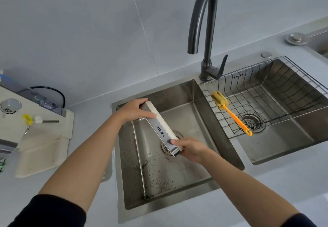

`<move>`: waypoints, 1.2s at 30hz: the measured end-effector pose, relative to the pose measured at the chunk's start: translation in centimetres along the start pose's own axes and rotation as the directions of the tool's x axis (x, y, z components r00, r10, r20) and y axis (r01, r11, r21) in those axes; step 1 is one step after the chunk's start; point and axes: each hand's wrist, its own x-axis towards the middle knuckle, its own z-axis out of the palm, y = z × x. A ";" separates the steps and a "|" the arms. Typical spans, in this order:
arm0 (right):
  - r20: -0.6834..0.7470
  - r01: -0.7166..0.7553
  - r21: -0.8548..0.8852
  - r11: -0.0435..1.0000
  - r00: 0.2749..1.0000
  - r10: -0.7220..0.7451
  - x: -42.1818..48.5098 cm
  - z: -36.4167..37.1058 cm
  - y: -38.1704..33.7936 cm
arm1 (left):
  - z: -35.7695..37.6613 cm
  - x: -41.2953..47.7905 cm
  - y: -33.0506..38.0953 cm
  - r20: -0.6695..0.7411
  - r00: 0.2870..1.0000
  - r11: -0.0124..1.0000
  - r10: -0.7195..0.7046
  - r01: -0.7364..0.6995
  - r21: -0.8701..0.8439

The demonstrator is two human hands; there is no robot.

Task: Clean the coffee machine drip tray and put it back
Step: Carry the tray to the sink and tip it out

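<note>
The drip tray (pixel 160 127), silver-fronted with a cream side and a dark printed logo, hangs tilted on edge over the left sink basin (pixel 177 178). My left hand (pixel 135 111) grips its upper far end. My right hand (pixel 190 148) grips its lower near end, just above the drain. Dark coffee grounds are scattered over the basin floor below. The cream coffee machine (pixel 21 107) stands on the counter at the far left, partly cut off by the frame edge.
A dark gooseneck faucet (pixel 205 31) rises behind the two basins. In the right basin (pixel 284 138) sits a wire rack (pixel 257 92) holding a yellow sponge brush with an orange handle (pixel 230 113). A cream cloth (pixel 44 148) lies under the machine.
</note>
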 end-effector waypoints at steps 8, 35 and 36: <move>0.010 -0.080 0.141 0.987 0.997 0.080 -0.4 0.1 0.2 | 1.0 0.3 0.6 0.001 1.000 0.999 -0.023 0.023 0.034; -0.020 -0.162 0.021 0.987 0.987 0.162 -2.7 -0.9 1.5 | 4.4 -3.7 -0.2 0.110 0.981 0.981 -0.157 0.168 -0.098; -0.011 -0.123 0.000 0.992 0.992 0.123 -2.8 -1.0 1.0 | 4.0 -3.7 0.2 0.065 0.991 0.987 -0.121 0.126 -0.095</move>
